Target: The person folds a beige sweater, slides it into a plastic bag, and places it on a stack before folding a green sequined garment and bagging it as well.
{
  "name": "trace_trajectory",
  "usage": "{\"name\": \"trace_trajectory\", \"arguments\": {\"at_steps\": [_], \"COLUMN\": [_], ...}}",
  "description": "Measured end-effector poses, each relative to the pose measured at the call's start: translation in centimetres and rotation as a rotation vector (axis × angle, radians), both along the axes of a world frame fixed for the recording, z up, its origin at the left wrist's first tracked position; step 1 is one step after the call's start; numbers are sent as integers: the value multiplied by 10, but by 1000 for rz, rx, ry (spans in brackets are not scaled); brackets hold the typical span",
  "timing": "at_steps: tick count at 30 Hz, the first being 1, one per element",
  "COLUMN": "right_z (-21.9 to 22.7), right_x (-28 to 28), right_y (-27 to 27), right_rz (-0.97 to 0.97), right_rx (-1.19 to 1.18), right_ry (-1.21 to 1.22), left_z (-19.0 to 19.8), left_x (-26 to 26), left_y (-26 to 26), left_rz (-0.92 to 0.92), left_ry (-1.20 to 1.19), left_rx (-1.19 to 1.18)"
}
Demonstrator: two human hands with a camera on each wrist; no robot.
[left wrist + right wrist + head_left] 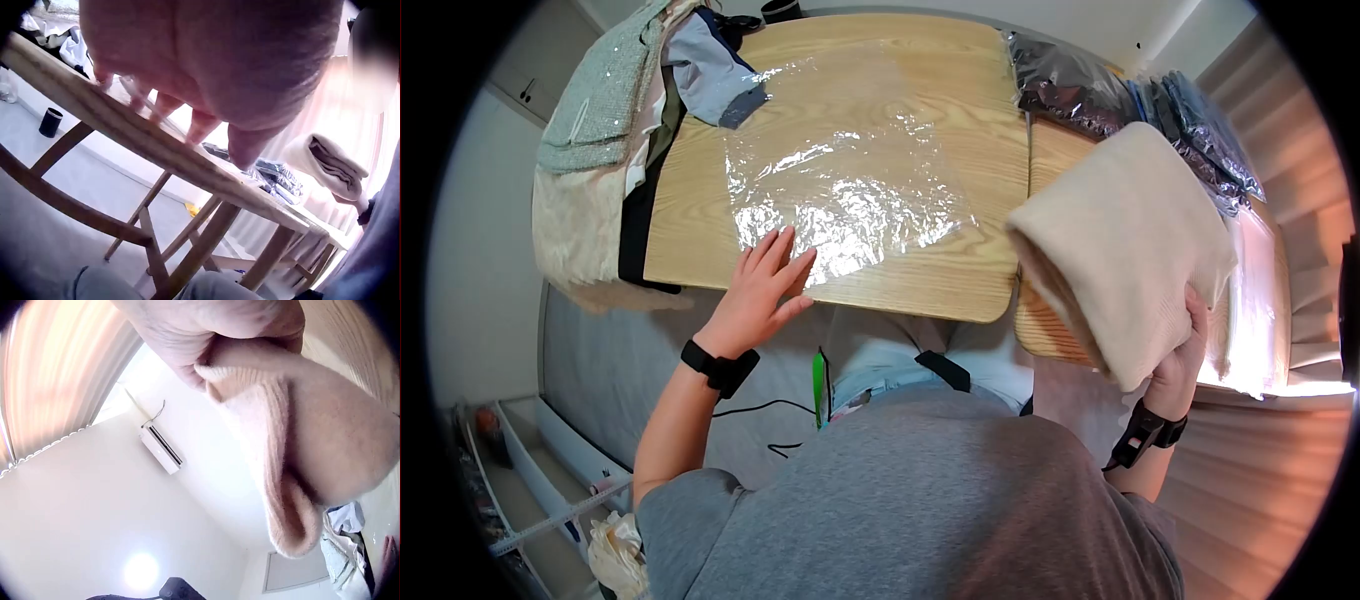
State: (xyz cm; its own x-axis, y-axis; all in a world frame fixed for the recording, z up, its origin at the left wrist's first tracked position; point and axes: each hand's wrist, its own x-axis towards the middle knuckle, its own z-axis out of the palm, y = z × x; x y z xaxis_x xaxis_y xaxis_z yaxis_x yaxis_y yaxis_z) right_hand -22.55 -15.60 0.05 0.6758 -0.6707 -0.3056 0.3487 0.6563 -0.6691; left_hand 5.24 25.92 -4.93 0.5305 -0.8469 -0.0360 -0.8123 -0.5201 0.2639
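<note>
My right hand [1182, 352] grips a folded beige knit garment [1122, 235] by its near right corner, holding it up over the right-hand table. In the right wrist view the fingers are curled round a ribbed edge of the folded knit [350, 428], and its layers hang in a loop. A clear plastic bag [850, 180] lies flat and crinkled on the wooden table [960, 290]. My left hand [765, 288] is at the bag's near left corner, fingers straight and spread, palm down, at the table's front edge.
Several garments, including a sequinned grey-green one [605, 105], drape over the table's left end. Dark bagged clothes [1070, 85] lie at the back right. A stack of clear plastic [1250, 290] sits on the right-hand table near the curtain [1240, 440]. Storage compartments [550, 470] stand at lower left.
</note>
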Motion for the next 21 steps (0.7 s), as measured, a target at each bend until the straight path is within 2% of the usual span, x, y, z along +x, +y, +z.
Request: {"name": "trace_trajectory", "arguments": {"at_steps": [5,7,11,13,14,16,19,21], "right_z": [17,30,-1,-14,-11,3,-23,-32], "right_x": [16,20,23,30,38,68,94,104], "right_y": [28,53,61,69,71,68,52,49], "right_rz": [113,191,311,387,384,673,777,726], "right_rx": [41,-280,-475,-868,-874,157,249,213], "right_ry": [-41,-9,-57,85,86,223,181,147], "left_z": [-11,-1,1,2,2,2,3,3], "left_x": [8,3,-7,-13,-16,-17,-20,-24], "left_y": [-30,-51,-90,-104,-109,-113,-112,-110], "left_rz": [-42,-82,-46,-36,-20,-29,-12,-4], "left_ry": [-104,-131,-88,-72,-78,-106,-118,-112], "left_rx": [-203,-349,-529,-593,-635,-687,-659,-634]}}
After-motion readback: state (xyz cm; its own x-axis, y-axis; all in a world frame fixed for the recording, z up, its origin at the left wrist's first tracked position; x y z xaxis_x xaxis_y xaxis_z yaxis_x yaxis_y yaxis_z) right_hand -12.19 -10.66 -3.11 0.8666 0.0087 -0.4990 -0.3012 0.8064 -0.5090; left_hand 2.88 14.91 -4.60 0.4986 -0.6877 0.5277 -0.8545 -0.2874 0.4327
